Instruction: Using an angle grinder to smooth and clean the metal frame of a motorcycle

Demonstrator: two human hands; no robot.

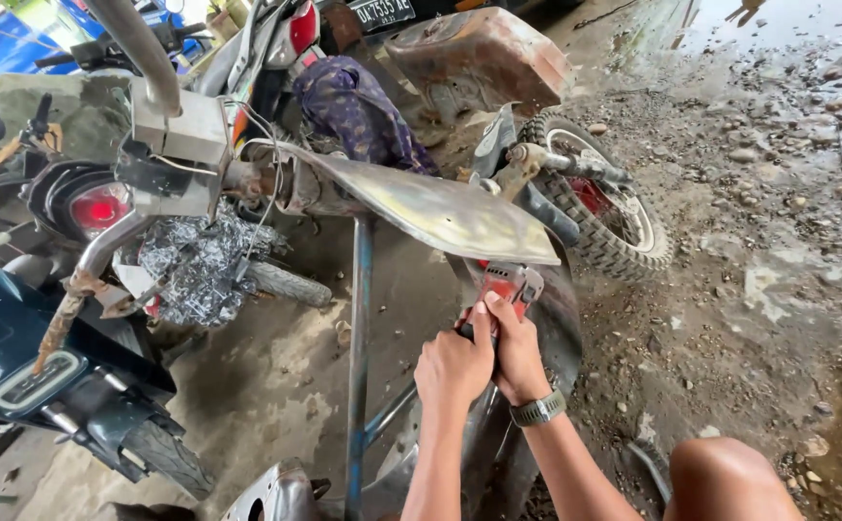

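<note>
Both my hands are clasped around a red and grey power tool (504, 286), held up under the rear edge of a bare, tarnished metal fender (440, 207). My left hand (453, 369) grips the tool's body from the left. My right hand (519, 355), with a green wristwatch (538, 410) on its wrist, wraps the tool from the right, thumb pressed on top. The tool's working end is hidden beneath the fender. A dark tyre (561, 323) curves down just behind the tool. My bare knee (730, 478) shows at the bottom right.
A blue metal post (358, 338) stands left of my hands. A knobby wheel (609, 207) lies behind the fender, with a rusty tank (479, 58) above it. A red taillight (98, 206) and a dark scooter (15, 347) crowd the left. Wet gravel ground (768, 222) spreads to the right.
</note>
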